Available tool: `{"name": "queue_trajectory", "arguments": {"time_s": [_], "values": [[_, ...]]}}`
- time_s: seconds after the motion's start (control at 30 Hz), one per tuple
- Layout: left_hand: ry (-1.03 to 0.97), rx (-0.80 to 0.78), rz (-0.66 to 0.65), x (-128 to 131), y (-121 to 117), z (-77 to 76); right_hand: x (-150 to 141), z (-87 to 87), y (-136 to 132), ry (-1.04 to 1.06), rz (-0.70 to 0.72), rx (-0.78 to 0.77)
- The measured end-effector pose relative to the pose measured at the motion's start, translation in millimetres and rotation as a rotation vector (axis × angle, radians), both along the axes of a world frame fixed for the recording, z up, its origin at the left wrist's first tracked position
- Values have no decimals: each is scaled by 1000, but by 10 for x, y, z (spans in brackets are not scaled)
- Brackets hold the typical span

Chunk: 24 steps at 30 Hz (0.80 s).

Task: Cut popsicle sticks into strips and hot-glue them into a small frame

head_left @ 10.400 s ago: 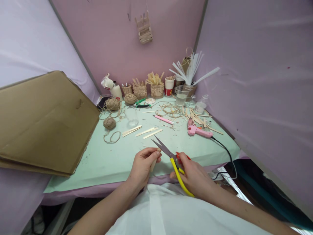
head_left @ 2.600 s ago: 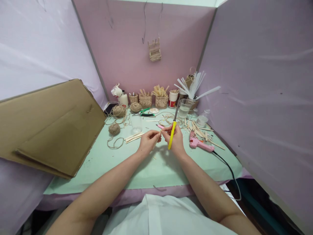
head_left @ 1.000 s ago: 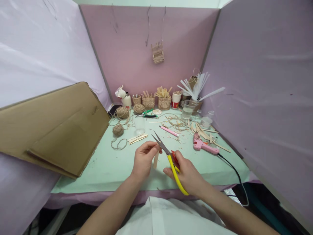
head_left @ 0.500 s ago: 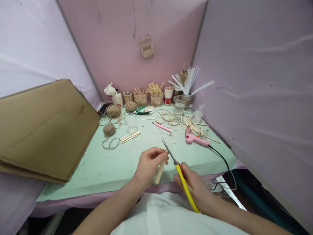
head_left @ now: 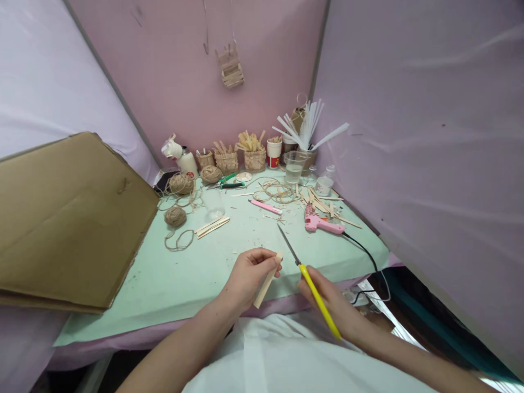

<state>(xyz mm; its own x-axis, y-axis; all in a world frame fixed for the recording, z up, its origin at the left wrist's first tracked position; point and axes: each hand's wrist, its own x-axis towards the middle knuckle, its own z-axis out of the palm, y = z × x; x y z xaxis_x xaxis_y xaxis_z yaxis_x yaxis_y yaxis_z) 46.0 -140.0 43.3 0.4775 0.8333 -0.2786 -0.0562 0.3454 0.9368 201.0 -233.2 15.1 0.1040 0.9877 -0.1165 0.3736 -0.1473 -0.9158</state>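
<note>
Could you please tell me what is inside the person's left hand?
The left hand holds a flat wooden strip: its upper tip and lower end show. The stretch between is covered by the grip, so that part cannot be seen.

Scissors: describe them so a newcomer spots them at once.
Find the mint-green table, then the right hand by its near edge. The scissors are in that hand. Their bright yellow handle sets them apart from the pale wooden strip in the left hand.
</note>
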Motion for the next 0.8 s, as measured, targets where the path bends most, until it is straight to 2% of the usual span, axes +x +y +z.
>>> {"name": "queue_trajectory", "arguments": {"time_s": [0.07, 0.17, 0.27, 0.43, 0.53, 0.6, 0.63, 0.73, 0.8], "values": [[-37, -39, -33, -23, 4, 1, 34, 97, 89, 41, -23, 36], [-119, -160, -174, -70, 18, -3, 96, 256, 258, 66, -7, 169], [-226, -302, -333, -116, 29, -29, 111, 382, 405, 113, 89, 215], [-381, -424, -453, -159, 14, -122, -22, 467, 504, 280, 301, 275], [-412, -410, -486, -181, 28, -148, -108, 484, 521, 379, 301, 307], [-365, -317, -469, -200, 54, -129, -136, 496, 539, 383, 232, 310], [-323, -220, -424, -208, 67, -109, -141, 501, 551, 362, 186, 313], [-127, 161, -186, -214, 81, -42, -145, 501, 587, 240, 17, 346], [16, 325, -59, -193, 60, -13, -155, 483, 603, 169, -76, 368]]}}
